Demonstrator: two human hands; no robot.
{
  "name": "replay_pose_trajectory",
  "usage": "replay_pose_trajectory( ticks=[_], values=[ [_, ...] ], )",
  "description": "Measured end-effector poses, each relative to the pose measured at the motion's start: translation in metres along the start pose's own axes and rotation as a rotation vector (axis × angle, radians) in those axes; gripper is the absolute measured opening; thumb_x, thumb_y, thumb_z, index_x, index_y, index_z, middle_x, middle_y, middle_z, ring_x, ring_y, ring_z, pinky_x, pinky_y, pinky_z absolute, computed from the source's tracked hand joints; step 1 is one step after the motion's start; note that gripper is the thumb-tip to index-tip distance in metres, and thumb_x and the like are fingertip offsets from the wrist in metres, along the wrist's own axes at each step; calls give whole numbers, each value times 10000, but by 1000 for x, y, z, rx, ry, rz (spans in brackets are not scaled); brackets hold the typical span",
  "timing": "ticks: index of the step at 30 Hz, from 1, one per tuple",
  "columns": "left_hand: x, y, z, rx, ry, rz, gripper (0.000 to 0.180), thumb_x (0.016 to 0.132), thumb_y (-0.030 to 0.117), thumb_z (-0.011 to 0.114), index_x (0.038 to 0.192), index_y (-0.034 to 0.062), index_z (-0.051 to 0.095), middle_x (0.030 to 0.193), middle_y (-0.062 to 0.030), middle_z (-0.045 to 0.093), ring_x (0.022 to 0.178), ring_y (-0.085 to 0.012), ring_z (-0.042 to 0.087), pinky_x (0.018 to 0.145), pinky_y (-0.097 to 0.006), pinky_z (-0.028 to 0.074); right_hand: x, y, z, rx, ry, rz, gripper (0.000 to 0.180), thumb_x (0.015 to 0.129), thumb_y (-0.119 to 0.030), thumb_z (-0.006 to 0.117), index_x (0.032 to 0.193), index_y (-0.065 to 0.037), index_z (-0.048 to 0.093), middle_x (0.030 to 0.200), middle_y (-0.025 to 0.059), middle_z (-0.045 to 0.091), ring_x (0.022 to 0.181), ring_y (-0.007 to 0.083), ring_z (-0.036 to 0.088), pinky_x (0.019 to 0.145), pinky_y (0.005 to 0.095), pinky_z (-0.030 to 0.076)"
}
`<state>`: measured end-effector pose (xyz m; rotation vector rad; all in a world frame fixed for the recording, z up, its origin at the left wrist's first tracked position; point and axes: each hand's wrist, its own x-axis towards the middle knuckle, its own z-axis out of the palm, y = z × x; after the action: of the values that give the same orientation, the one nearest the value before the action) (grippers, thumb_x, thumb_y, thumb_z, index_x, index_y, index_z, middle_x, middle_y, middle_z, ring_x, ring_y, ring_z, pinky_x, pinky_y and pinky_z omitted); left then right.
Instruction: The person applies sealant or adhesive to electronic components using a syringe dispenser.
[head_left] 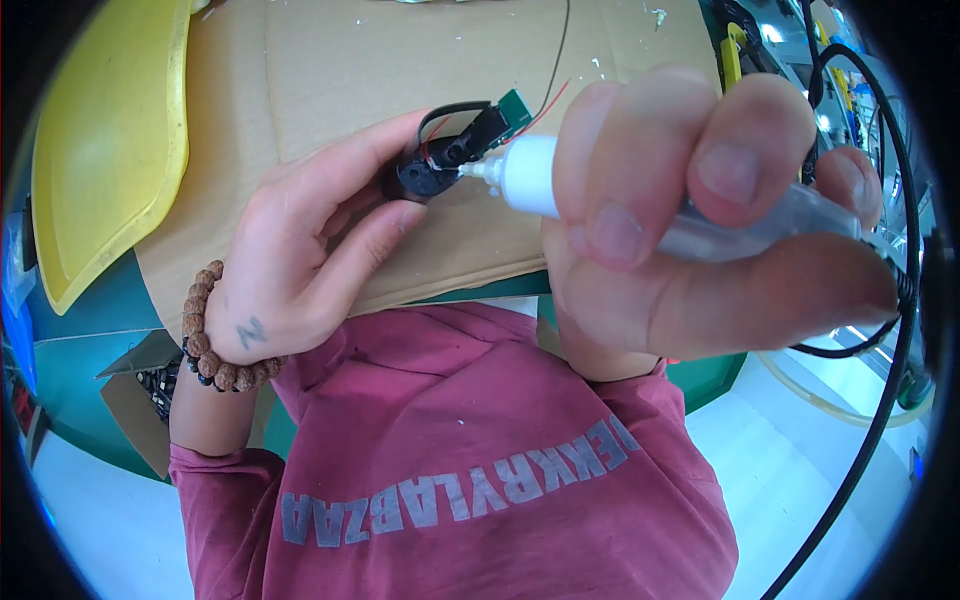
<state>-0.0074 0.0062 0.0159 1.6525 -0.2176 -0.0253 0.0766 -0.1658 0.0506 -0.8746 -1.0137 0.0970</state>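
Observation:
My left hand [310, 255] pinches a small black round part [425, 175] between thumb and fingers. A green circuit board [516, 108] and thin red and black wires hang off the part. My right hand [690, 215] grips a clear glue syringe with a white nozzle [525, 175], held like a pen. The nozzle tip touches the black part just right of my left fingertips. A beaded bracelet [205, 335] circles my left wrist.
A brown cardboard sheet [330, 70] covers the green bench under the hands. A yellow plastic tray [105, 140] lies at the left. Black cables [895, 330] loop at the right edge. My red shirt [450, 450] fills the lower middle.

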Motion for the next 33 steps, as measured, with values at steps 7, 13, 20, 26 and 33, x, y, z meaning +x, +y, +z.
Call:
replay_pose_trajectory(
  ticks=[7, 13, 20, 26, 33],
  values=[
    [0, 3, -1, 24, 0, -22, 436, 842, -68, 523, 1270, -31, 449, 996, -95, 594, 882, -91, 559, 758, -207, 456, 0, 4, 0, 7, 14, -5, 428, 933, -495, 336, 1232, -214, 455, 1006, 20, 509, 598, 128, 490, 477, 260, 376],
    [0, 3, -1, 28, -1, -25, 441, 839, -69, 526, 1272, -29, 448, 995, -96, 595, 881, -91, 561, 753, -207, 457, -1, 1, -3, 11, 28, -9, 426, 933, -493, 341, 1231, -212, 458, 1006, 21, 509, 600, 129, 490, 480, 260, 377],
    [1, 5, -1, 50, -10, -12, 441, 839, -73, 521, 1272, -35, 445, 1009, -102, 591, 903, -100, 562, 773, -213, 457, -2, 1, 0, 15, 42, -10, 424, 933, -490, 347, 1229, -209, 462, 1005, 21, 510, 602, 130, 490, 482, 261, 377],
    [-1, 3, -1, -4, -2, -36, 441, 840, -72, 522, 1272, -32, 446, 1015, -103, 593, 912, -105, 566, 781, -218, 458, -4, -2, -2, 23, 58, -11, 423, 933, -487, 351, 1227, -207, 465, 1004, 22, 511, 603, 130, 490, 484, 262, 377],
    [1, 5, 0, 58, -1, -14, 445, 835, -69, 533, 1271, -29, 451, 1023, -105, 595, 926, -108, 568, 784, -220, 461, -5, 2, 2, 24, 79, -13, 421, 932, -484, 357, 1226, -204, 469, 1003, 22, 512, 605, 131, 490, 487, 262, 378]
  ],
)
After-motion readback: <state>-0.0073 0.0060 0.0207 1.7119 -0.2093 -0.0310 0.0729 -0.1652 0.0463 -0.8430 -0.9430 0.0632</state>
